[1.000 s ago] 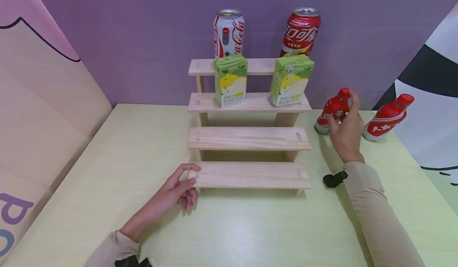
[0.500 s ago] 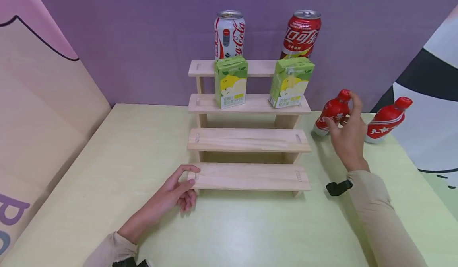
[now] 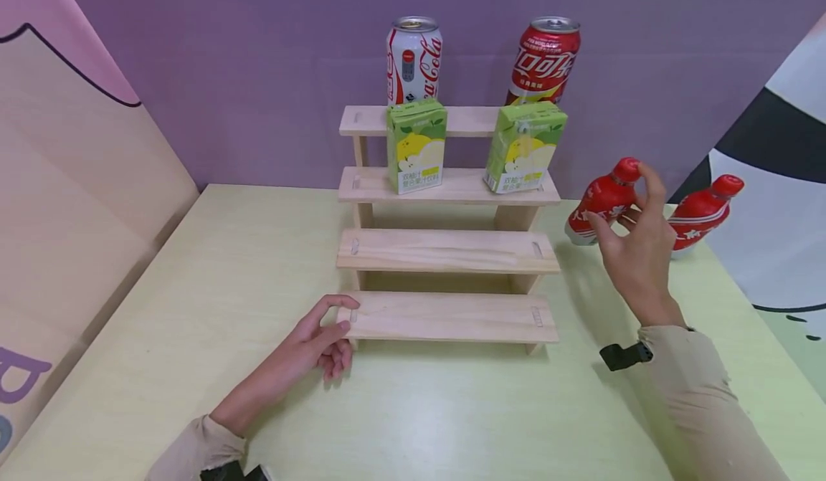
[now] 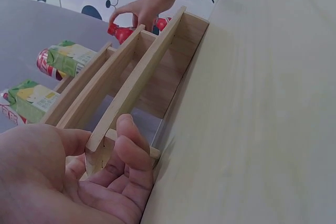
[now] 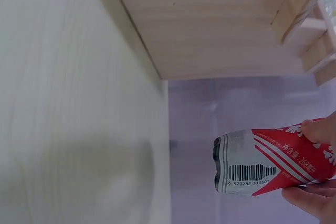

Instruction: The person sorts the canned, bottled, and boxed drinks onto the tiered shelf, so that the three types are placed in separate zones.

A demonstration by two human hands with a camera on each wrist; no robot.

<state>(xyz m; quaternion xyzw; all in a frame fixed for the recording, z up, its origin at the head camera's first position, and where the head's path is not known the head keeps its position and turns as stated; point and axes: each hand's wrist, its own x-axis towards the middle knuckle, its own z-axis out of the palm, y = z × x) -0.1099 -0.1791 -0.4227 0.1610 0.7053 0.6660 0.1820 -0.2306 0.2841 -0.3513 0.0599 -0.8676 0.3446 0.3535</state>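
Observation:
My right hand (image 3: 642,266) holds a red plastic drink bottle (image 3: 600,198) between thumb and fingers, to the right of a four-step wooden display rack (image 3: 448,317). In the right wrist view the bottle's white base with a barcode (image 5: 252,172) shows off the tabletop, bottle tilted. My left hand (image 3: 316,341) grips the left end of the rack's lowest step, thumb and fingers curled about the board, as the left wrist view (image 4: 100,166) also shows. Behind my right hand stands a second red bottle (image 3: 700,216), partly covered by it.
Two green juice cartons (image 3: 417,148) (image 3: 525,148) stand on the second step from the top. On the top step are a white cola can (image 3: 414,58) and a red cola can (image 3: 544,58). A purple backdrop (image 3: 258,72) rises behind the pale table (image 3: 193,309).
My right hand has shifted slightly right, and the bottle in it has moved a little right, its base now off the table. The second bottle is more covered. My left hand keeps its place.

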